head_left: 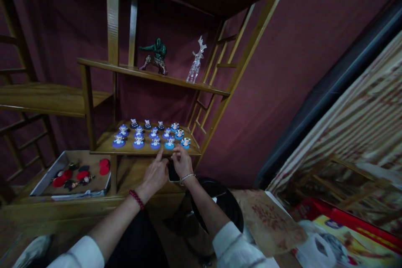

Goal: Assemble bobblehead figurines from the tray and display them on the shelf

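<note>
Small figurines on round bases stand in rows on the wooden shelf (pixel 103 147). Several are purple, such as the purple figurine (pixel 155 142) in the front row. My left hand (pixel 157 172) is just below the shelf's front edge, its index finger stretched toward the front row and its other fingers loosely bent. Beside it, my right hand (pixel 182 161) has its fingers bent together at the edge, close to a blue-based figurine (pixel 170 143) and another blue-based figurine (pixel 185 143). Whatever its fingertips hold, if anything, is hidden. Between the wrists a dark flat object (pixel 173 172) shows in part.
An open cardboard box (pixel 59 163) with red and black pieces sits at lower left. Above stand a green figure (pixel 157 56) and a clear deer ornament (pixel 196 60). A black round stool-like object (pixel 220 201) is below my right forearm; a plastic bag (pixel 314 247) lies at lower right.
</note>
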{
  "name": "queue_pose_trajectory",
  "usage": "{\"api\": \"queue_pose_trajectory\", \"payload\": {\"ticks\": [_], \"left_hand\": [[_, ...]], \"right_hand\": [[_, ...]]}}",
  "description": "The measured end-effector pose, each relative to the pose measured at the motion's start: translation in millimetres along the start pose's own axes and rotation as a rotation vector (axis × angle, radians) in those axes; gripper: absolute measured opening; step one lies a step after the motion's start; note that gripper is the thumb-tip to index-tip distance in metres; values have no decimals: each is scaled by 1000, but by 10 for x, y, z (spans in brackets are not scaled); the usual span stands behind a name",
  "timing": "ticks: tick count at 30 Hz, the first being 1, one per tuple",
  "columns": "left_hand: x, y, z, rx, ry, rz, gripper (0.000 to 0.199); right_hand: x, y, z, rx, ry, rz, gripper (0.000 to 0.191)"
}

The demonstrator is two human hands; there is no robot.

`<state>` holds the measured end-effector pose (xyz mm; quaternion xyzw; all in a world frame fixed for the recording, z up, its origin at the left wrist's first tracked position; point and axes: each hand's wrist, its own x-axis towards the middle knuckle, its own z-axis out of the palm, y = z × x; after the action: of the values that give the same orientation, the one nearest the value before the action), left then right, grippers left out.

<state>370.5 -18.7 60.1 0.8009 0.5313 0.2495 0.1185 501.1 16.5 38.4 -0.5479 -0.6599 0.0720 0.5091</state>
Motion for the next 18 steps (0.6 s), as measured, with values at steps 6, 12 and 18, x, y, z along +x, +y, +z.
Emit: {"api": "queue_pose_trajectory", "payload": {"ticks": [6,12,18], "left_hand": [[6,45,94,-67,42,-31,23],[69,104,187,-79,108,-3,26],[130,195,264,-19,140,-44,24]], "right_hand": [[51,133,-46,53,-76,-1,18],[85,131,-115,97,-142,-11,16],[129,139,-196,146,-204,-34,15]]}}
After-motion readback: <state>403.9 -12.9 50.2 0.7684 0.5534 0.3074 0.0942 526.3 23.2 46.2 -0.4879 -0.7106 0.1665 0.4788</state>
